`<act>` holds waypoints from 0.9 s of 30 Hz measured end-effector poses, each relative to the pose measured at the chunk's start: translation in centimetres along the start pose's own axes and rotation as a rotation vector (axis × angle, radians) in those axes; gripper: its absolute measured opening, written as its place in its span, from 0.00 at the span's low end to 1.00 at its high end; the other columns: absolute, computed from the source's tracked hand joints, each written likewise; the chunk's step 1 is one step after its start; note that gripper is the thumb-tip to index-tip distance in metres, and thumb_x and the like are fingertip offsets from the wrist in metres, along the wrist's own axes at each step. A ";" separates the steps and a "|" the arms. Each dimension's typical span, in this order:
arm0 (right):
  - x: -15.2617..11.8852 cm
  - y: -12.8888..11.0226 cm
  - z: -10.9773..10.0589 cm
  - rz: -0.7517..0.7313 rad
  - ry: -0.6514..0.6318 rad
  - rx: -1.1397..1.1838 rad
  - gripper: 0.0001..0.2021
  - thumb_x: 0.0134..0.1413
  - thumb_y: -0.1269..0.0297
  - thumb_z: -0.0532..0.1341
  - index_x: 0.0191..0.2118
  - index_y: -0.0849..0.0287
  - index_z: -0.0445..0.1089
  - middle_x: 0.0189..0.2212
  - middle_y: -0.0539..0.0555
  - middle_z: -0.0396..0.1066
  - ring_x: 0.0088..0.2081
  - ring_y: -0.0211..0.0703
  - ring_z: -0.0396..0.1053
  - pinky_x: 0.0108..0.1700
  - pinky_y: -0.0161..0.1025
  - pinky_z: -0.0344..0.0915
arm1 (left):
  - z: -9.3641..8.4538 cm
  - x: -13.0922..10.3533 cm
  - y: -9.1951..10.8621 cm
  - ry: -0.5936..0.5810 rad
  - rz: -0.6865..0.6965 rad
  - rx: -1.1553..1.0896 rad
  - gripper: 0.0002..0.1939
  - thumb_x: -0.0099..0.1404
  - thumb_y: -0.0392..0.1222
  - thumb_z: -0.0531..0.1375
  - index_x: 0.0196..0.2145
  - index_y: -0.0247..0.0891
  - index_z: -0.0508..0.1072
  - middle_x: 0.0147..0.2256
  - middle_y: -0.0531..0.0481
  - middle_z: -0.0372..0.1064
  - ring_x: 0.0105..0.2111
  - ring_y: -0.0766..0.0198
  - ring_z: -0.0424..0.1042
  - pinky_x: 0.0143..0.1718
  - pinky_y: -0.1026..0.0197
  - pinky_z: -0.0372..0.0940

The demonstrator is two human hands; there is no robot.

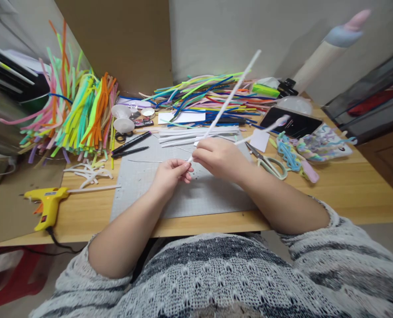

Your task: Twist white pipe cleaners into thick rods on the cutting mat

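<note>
A long white pipe cleaner [233, 92] rises at a slant from between my hands, its free tip up and to the right. My left hand [171, 173] pinches its lower end between thumb and forefinger. Just beside it, my right hand [218, 155] has its fingers closed round the same pipe cleaner. A thin grey wire [143, 161] runs out to the left of my left hand; whether it is held or lies on the mat I cannot tell. Below both hands lies a grey cutting mat [186, 203]. More white pipe cleaners [173, 137] rest at its far edge.
Scissors [271, 167] and a black tablet-like slab [292, 126] lie to the right. A yellow glue gun [49, 201] with a cord sits at the left. Black pens [130, 151] lie beyond my left hand. Coloured pipe cleaners [80, 115] stand in bundles and lie piled behind.
</note>
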State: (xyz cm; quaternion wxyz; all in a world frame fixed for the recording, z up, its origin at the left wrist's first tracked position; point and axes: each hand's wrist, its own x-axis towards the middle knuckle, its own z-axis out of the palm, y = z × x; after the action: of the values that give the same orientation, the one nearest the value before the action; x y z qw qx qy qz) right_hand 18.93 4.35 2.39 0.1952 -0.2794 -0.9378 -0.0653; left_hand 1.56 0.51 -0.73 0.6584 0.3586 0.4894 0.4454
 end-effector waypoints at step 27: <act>5.9 1.2 -2.8 -0.334 -0.118 0.638 0.12 0.56 0.55 0.58 0.28 0.54 0.74 0.34 0.51 0.69 0.40 0.39 0.65 0.50 0.43 0.56 | -1.0 -1.9 2.1 -0.546 -0.032 -0.058 0.11 0.48 0.40 0.67 0.23 0.30 0.71 0.19 0.50 0.70 0.16 0.66 0.70 0.17 0.67 0.65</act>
State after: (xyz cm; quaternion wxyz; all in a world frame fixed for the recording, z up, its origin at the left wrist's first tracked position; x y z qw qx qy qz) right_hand 16.00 7.65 7.32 0.2047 -0.0508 -0.9534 0.2158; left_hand -0.11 -0.52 1.56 0.7828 0.4388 0.2865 0.3356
